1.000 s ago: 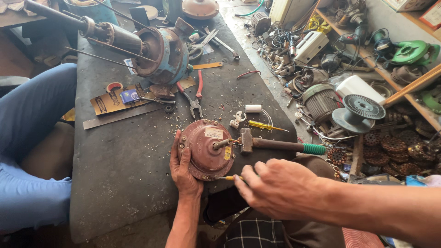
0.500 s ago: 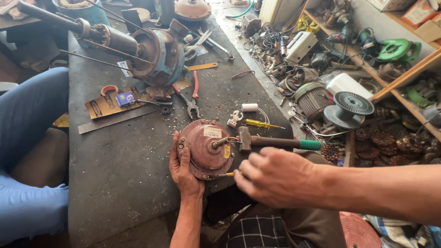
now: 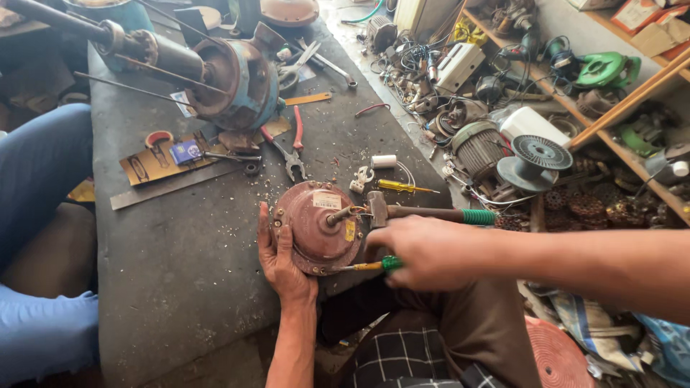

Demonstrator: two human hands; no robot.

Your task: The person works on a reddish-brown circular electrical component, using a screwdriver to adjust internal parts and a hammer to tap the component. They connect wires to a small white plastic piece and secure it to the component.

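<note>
Right hand (image 3: 424,251) drawn nearer, screwdriver (image 3: 370,266) (green-handled) against motor cover (image 3: 316,226)
</note>
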